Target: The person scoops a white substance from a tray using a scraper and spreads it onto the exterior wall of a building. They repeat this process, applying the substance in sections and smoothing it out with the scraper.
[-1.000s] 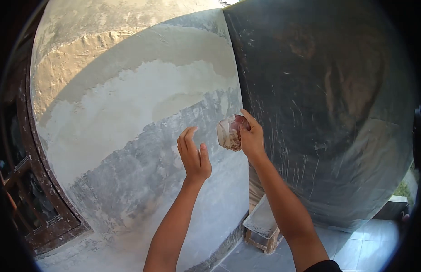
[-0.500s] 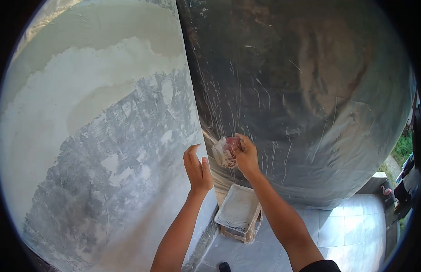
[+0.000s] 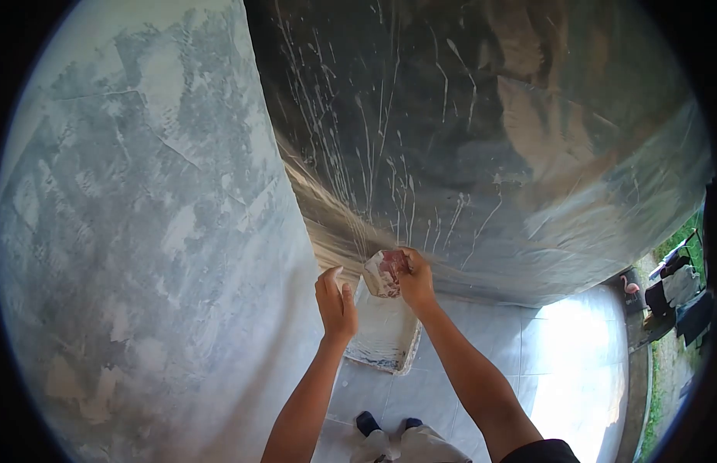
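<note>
My right hand (image 3: 417, 279) grips a small reddish piece caked with whitish plaster (image 3: 385, 273), whose exact kind I cannot tell. My left hand (image 3: 337, 305) is open and holds nothing, its fingers raised and slightly curved with the thumb apart. It overlaps the edge of a grey, patchily skim-coated wall (image 3: 181, 255) in this view. Below and between the hands is a whitish, plaster-smeared rectangular tray (image 3: 383, 332); its upper part is partly hidden by the piece and my right hand.
A dark plastic sheet (image 3: 482, 177) streaked with white drips hangs to the right of the wall. Grey floor tiles (image 3: 466, 359) lie below, sunlit at right. My feet in dark footwear (image 3: 366, 422) stand near the bottom. Outdoor clutter (image 3: 675, 293) shows at far right.
My view has tipped downward, bringing my feet into sight and the tray up behind my hands. The right hand keeps its grip on the plastered piece; the left stays open.
</note>
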`<state>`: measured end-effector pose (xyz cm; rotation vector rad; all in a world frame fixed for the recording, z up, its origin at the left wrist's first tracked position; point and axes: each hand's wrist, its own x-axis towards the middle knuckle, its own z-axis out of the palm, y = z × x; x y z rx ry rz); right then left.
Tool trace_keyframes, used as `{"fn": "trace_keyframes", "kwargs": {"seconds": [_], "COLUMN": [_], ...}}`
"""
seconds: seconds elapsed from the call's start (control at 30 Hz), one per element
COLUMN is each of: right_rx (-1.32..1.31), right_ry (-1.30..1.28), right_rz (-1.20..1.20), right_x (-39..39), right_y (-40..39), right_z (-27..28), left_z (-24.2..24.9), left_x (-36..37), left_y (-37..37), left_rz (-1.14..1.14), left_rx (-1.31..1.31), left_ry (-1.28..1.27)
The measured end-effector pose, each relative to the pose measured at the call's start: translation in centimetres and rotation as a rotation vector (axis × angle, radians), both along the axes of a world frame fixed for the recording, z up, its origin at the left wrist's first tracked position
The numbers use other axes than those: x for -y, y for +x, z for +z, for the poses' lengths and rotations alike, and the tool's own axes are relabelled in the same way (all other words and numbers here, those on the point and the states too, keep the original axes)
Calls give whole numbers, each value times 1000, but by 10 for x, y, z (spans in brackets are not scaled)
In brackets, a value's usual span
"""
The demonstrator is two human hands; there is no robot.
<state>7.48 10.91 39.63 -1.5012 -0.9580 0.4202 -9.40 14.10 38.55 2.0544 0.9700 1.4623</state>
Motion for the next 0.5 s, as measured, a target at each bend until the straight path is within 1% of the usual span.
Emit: {"fn": "trace_keyframes", "kwargs": {"seconds": [0.1,0.27,0.33,0.43,0.5], "right_rx": [-11,-90,-118,-103,-116], "right_ry": [-99,-258,-296,-449,-504], "right_rz": [-25,24,49,45,56], "right_x": [-1,13,18,33,43], "right_y": [12,17,18,19,21], "right_z": [-57,-153,-179,-212,-231], "left_z": [-51,-122,-152,-191,-219], "left_x": [2,16,16,27,39], "left_y": [10,18,20,25,28], "left_rz": [-4,1,14,44,62], "left_rx": [-66,-148,-180,-228,-258], "left_ry": [-104,-260,-297,-373,-439]}}
